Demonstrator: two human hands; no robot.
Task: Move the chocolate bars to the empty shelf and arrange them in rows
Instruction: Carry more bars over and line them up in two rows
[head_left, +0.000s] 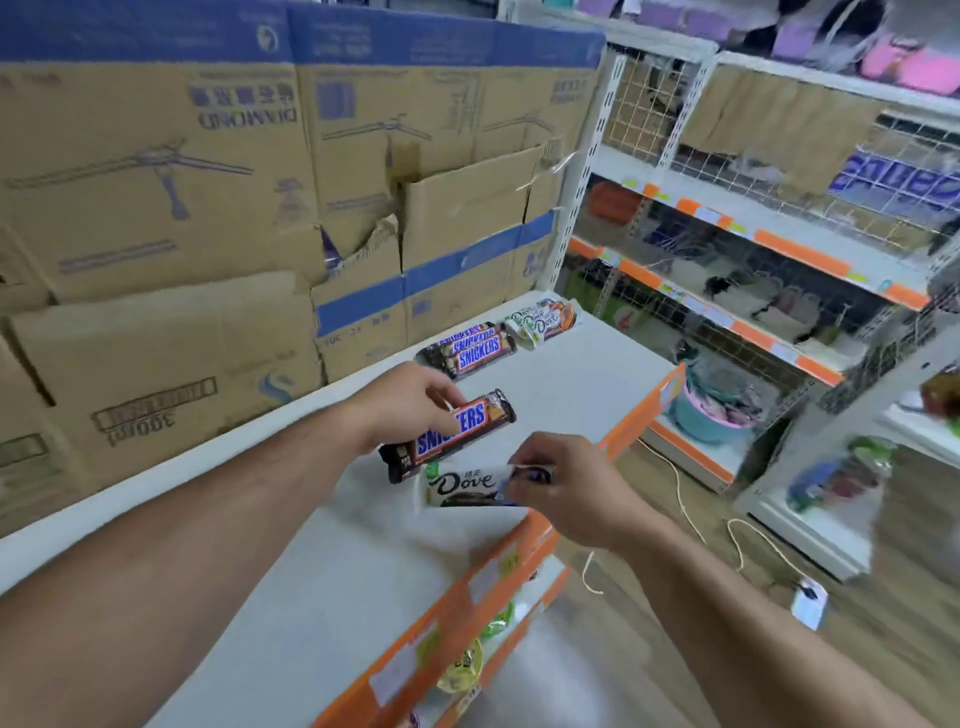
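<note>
My left hand (410, 400) grips a Snickers bar (449, 434) over the middle of the white shelf (322, 582). Just below it, my right hand (566, 488) pinches the right end of a white Dove bar (462, 486) near the shelf's orange front edge. Farther back on the shelf lies a small stack of Snickers bars (470, 351). To the right of that stack, close to the shelf's far corner, sit a few Dove bars (543, 319).
Large cardboard boxes (208, 208) stand along the back of the shelf. A lower shelf (467, 670) below holds yellow and green packets. Another shelving unit (779, 249) stands to the right, with a teal basin (711, 410) at its base and cords on the wooden floor.
</note>
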